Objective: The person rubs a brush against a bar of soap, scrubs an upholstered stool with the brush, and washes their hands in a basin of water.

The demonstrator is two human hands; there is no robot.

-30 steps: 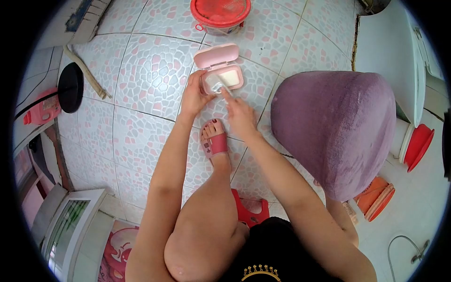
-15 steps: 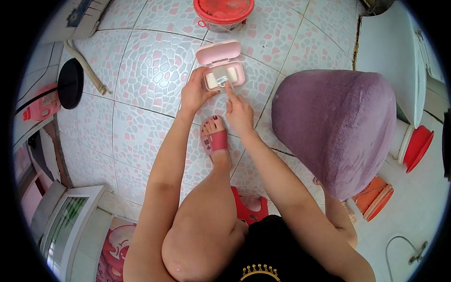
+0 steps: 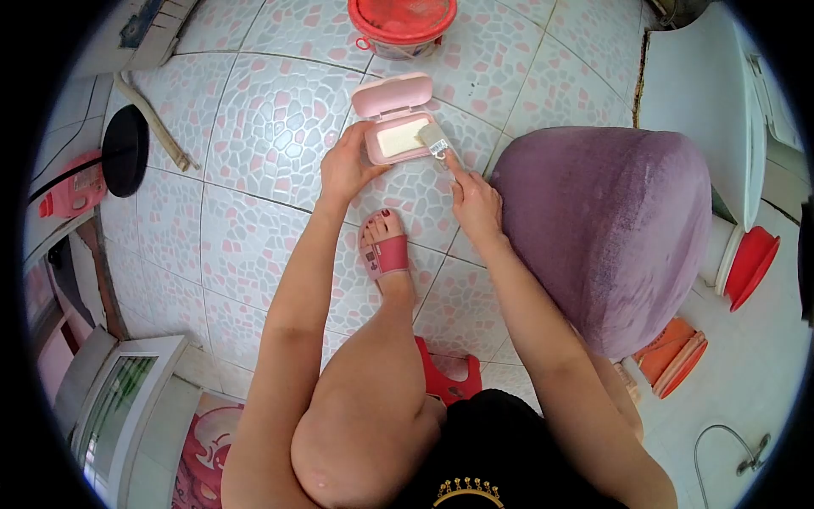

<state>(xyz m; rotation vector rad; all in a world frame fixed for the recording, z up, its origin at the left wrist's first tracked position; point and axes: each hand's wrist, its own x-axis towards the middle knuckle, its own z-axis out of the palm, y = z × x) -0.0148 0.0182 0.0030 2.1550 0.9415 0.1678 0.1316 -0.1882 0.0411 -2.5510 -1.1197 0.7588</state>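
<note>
My left hand (image 3: 345, 165) grips the left side of a pink soap box (image 3: 371, 151), its hinged lid (image 3: 393, 93) standing open. Inside lies a cream-white bar of soap (image 3: 398, 139). A small flat brush (image 3: 433, 138) with pale bristles and a printed label near its base is held in my right hand (image 3: 476, 200). The bristle end reaches over the box's right rim, by the right end of the soap; whether it touches the bar I cannot tell. Most of the brush handle is hidden by my fingers.
A purple plush-covered seat (image 3: 606, 229) stands close to my right forearm. Beyond the soap box is a red-lidded bucket (image 3: 403, 21) on the tiled floor (image 3: 280, 110). A beige hose (image 3: 153, 123) and a black round base (image 3: 125, 153) are at the left.
My right hand has moved right with the brush, from over the middle of the soap to the box's right edge, uncovering the bar. The left hand keeps its grip.
</note>
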